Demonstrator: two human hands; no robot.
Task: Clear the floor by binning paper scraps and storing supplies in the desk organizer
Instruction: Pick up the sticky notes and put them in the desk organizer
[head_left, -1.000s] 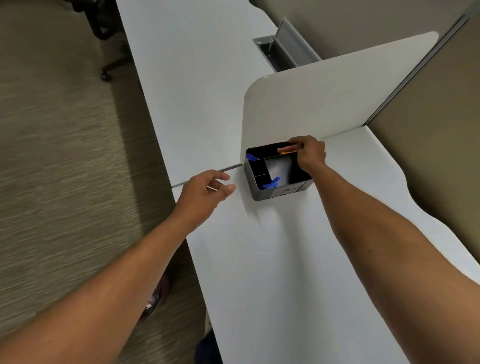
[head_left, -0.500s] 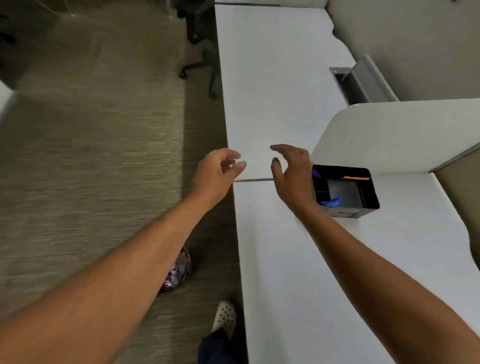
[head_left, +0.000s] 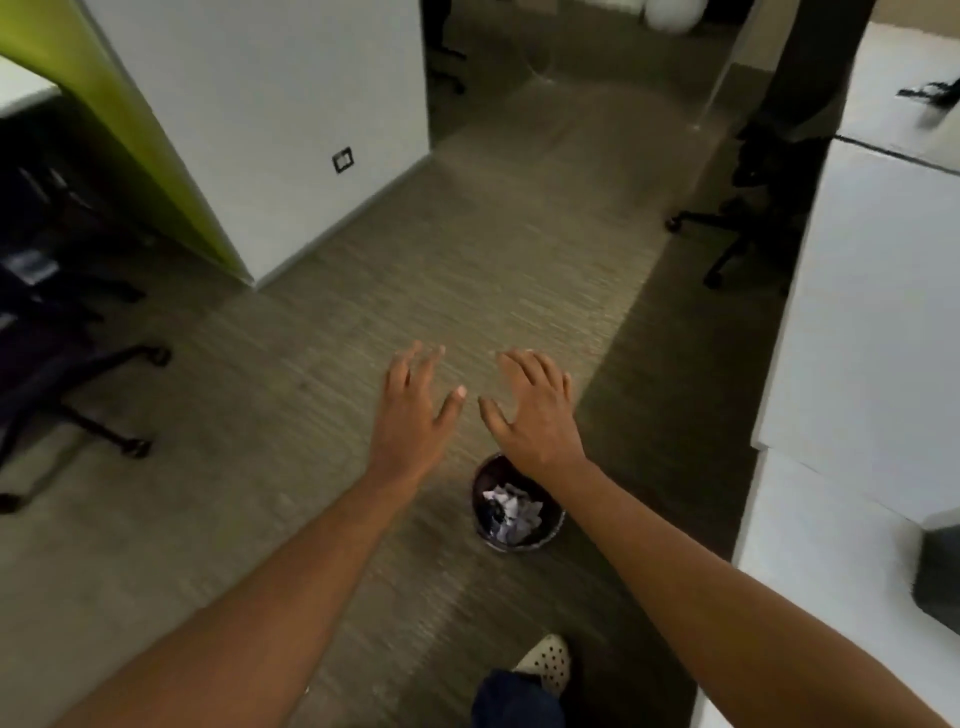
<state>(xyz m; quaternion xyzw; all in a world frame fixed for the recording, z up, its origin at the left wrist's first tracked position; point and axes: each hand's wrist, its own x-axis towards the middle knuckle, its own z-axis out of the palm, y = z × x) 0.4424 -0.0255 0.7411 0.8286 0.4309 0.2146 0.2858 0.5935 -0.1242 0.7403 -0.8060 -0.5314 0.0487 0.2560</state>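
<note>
My left hand (head_left: 415, 410) and my right hand (head_left: 535, 410) are stretched out side by side over the carpet, fingers spread and straight, holding nothing. Just below my right wrist stands a small dark waste bin (head_left: 545, 538) on the floor, with crumpled white paper scraps (head_left: 511, 512) inside. The dark desk organizer (head_left: 940, 571) shows only as a blurred corner at the right edge, on the white desk (head_left: 831, 525). No loose scraps or supplies are visible on the carpet near my hands.
A white and green partition block (head_left: 249, 135) stands at the upper left. Black office chairs sit at the left (head_left: 67, 364) and upper right (head_left: 753, 208). My foot in a pale perforated shoe (head_left: 545, 662) is at the bottom. Open carpet lies ahead.
The view has swung left from the desk to the floor. My right hand left the organizer and both hands now hang open over the carpet above the bin.
</note>
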